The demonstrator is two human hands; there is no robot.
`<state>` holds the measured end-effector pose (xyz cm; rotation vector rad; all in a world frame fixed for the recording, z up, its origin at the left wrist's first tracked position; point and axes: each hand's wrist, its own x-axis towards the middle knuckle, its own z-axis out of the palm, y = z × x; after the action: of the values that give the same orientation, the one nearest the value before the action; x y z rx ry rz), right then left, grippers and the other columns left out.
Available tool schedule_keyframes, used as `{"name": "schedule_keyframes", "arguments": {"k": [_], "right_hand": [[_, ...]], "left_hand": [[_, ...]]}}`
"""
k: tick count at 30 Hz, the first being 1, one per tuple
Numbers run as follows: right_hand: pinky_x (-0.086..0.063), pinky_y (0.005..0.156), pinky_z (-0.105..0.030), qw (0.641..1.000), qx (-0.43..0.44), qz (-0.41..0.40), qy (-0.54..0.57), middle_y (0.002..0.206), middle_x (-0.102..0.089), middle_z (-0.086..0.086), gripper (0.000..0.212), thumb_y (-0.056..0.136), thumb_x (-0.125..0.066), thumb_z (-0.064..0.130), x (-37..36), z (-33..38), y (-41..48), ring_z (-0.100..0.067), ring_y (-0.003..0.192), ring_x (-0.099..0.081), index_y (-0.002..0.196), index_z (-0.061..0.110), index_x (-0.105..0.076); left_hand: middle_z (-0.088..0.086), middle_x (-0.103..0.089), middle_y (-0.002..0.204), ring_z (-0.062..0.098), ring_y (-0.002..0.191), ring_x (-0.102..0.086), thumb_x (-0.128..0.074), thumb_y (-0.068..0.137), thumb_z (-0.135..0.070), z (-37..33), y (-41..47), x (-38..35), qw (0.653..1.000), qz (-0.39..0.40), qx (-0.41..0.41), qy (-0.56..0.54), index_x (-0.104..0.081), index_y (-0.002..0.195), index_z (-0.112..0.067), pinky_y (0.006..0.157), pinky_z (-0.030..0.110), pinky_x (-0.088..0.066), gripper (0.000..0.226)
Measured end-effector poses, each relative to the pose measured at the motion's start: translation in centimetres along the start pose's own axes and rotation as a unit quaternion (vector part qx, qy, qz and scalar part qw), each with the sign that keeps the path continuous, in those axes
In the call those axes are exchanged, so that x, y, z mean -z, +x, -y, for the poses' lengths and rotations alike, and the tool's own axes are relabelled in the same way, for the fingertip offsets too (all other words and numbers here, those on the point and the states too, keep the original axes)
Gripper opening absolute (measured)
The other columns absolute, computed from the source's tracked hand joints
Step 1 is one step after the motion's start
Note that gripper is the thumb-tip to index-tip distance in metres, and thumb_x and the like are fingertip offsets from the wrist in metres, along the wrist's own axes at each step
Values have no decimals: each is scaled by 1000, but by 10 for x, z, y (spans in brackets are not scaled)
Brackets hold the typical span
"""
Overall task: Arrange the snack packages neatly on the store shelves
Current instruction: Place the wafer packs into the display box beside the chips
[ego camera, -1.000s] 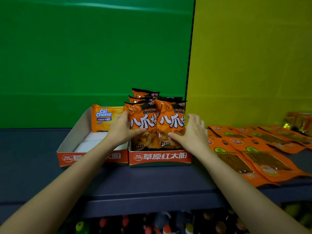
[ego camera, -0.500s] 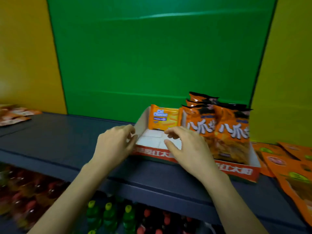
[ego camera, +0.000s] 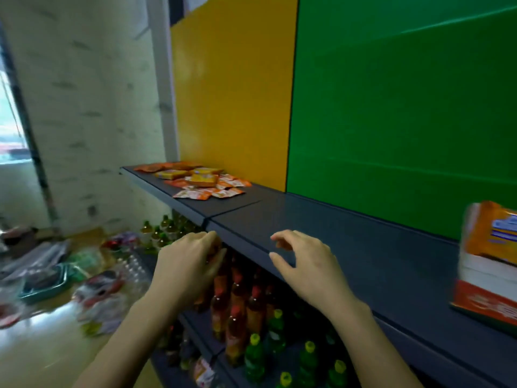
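Our left hand [ego camera: 187, 264] hangs off the shelf [ego camera: 363, 242] edge, right hand [ego camera: 307, 264] over it, both empty w/ fingers loosely curled. Snack packages [ego camera: 201, 180] lie heaped far left; box [ego camera: 481, 303] w/ a pack [ego camera: 486, 233] at right.

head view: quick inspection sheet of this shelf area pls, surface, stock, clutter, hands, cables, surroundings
surface: dark grey shelf, two boards meeting at a seam.
job's things: flat orange snack packets lie in a loose heap at the shelf's far left end; a display box at the right edge of view holds an orange wafer pack.
clutter: bags and packaging on the floor to the left, too blurred to identify.
hands: left hand is at the shelf's front edge, right hand is over it; both have loosely curled fingers and nothing seen in them.
cables: nothing seen.
surroundings: yellow back panel and green back panel, bottles on the lower shelves, pale wall on the left.
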<state>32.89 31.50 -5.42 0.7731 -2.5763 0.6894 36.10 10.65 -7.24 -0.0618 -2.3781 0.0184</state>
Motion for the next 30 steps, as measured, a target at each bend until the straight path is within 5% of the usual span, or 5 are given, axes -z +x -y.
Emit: {"name": "schedule_keyframes", "arguments": {"k": [9,22,30], "right_hand": [[-43,88,-29,999,18,20,28,121,-58,16,29,92,-49,42,-110,99,120,-10,115,-53,119,34,-53],[-50,90,-33,997,28,32,62,116,-61,15,28,91,-52,40,-226,155,267,-8,110,-56,117,33,-57],[-49,87,-26,998,-2,-1,56,111,-62,13,29,91,-53,39,-284,147,367,-6,103,-56,117,29,-58]], "left_hand": [[-6,-65,66,18,62,-65,-39,80,-47,181,-2,-9,1000,3,19,23,-60,73,-23,42,23,-42,34],[-11,-63,68,5,55,-59,-56,84,-42,338,43,-89,997,25,66,-2,-62,76,-26,46,8,-26,19],[-11,-64,69,10,62,-62,-35,81,-54,416,138,-168,999,28,22,-38,-63,81,-25,46,24,-45,40]]}}
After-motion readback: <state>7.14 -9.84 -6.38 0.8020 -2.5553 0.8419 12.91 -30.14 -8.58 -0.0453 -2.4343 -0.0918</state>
